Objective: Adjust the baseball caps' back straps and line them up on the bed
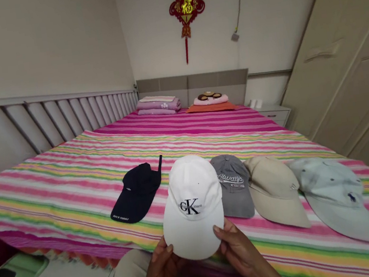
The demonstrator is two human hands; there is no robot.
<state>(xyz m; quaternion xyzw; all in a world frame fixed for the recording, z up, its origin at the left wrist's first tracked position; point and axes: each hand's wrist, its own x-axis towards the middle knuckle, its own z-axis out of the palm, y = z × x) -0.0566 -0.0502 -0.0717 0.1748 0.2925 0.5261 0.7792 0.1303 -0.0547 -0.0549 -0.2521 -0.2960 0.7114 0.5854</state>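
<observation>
1. Left hand [161, 272] and right hand [236, 248] both gripping a white cap [192, 202], fingers curled round its lower edge, one hand on each side.
2. White cap held up in front of the person, over the near edge of the bed, crown toward the camera, black "CK" logo showing. In view it overlaps the gray cap's edge.
3. Striped bedsheet [75, 196] in pink, yellow and green on the bed.
4. Four more caps in a row on the sheet, left to right: navy cap [137, 193], gray cap [233, 186], beige cap [274, 192], pale blue cap [335, 194]. Gray, beige and blue overlap or touch; navy sits just apart.
5. Folded bedding [159, 105] and pillow [210, 101] at the bed's far end, below a red wall ornament [187, 8].
</observation>
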